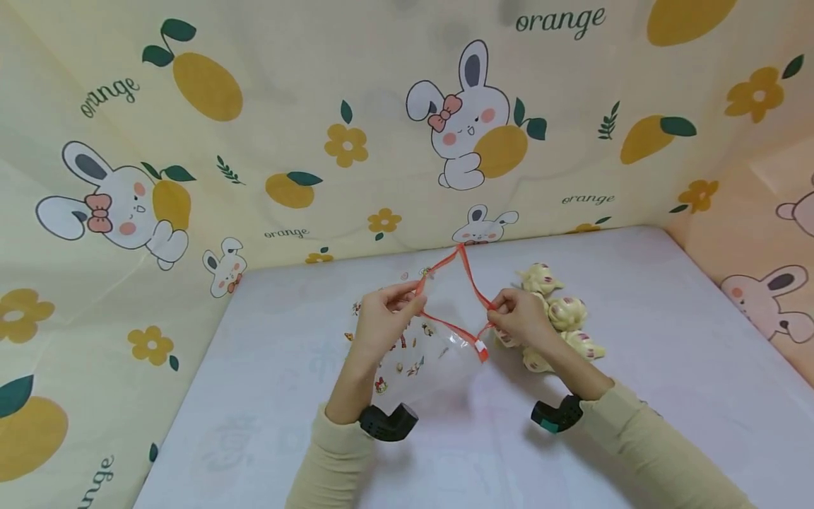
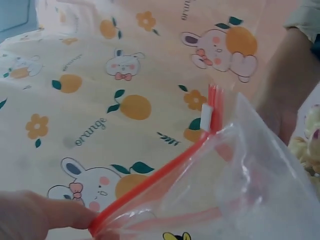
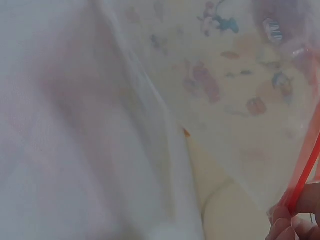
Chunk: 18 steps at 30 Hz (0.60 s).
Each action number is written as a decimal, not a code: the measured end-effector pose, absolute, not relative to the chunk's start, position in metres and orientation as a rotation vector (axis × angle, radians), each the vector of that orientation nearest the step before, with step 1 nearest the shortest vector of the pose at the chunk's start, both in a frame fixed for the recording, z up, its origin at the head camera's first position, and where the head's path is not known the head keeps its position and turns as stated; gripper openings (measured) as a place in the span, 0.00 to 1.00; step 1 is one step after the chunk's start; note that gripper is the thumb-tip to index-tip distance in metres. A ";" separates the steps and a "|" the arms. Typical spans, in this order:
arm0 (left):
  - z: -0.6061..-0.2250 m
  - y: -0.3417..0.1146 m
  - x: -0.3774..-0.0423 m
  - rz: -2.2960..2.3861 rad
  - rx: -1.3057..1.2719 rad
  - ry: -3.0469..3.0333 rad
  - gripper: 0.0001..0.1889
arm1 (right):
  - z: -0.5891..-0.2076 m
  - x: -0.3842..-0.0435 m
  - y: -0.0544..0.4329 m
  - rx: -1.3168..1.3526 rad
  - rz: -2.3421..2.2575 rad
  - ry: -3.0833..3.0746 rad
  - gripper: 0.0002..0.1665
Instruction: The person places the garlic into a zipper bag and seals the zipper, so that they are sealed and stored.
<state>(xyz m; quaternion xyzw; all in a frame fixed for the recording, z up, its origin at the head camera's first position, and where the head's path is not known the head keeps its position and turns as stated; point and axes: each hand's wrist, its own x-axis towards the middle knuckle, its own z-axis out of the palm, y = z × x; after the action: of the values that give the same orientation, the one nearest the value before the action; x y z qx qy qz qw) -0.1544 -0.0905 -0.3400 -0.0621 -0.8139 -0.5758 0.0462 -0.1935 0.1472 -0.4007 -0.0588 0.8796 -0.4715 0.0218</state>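
2 bare hands stretch 1 clear plastic bag between them above the white table, its red-edged mouth spread into a diamond shape. The left hand pinches the red edge between thumb and fingers at one side of the mouth; the right hand grips the opposite side in the same manner, as the right wrist view also shows. A small white slider sits near the strip's lower end, at the corner nearest the person. The bag's see-through body, scattered with small coloured cartoon prints, hangs below and to the left of its mouth. A cluster of pale yellow bulb-like pieces with purple marks lies on the table just beside the right hand, partly hidden behind it. Black cameras sit on the 2 wrists, beside beige sleeves. Behind the table rises a cream cloth printed with rabbits, flowers and oranges
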 end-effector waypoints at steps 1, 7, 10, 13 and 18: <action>-0.339 -0.092 -0.154 -1.782 -0.171 -2.483 0.17 | -0.400 -0.194 0.148 -0.171 -1.453 2.727 0.06; -0.338 -0.096 -0.152 -1.724 -0.111 -2.500 0.12 | -0.393 -0.192 0.152 -0.154 -1.513 2.663 0.07; -0.337 -0.094 -0.148 -1.690 -0.120 -2.502 0.09 | -0.391 -0.192 0.151 -0.167 -1.544 2.639 0.08; -0.335 -0.092 -0.145 -1.761 -0.141 -2.482 0.08 | -0.390 -0.191 0.151 -0.181 -1.567 2.626 0.08; -0.335 -0.091 -0.140 -1.869 -0.119 -2.418 0.08 | -0.388 -0.189 0.150 -0.189 -1.579 2.621 0.08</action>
<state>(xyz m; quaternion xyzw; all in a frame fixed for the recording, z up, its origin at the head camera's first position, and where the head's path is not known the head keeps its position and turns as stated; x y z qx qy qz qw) -0.1397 -0.0910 -0.3348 -0.0387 -0.7900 -0.6105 0.0415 -0.1893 0.1500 -0.3880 -0.0616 0.8544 -0.5146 0.0382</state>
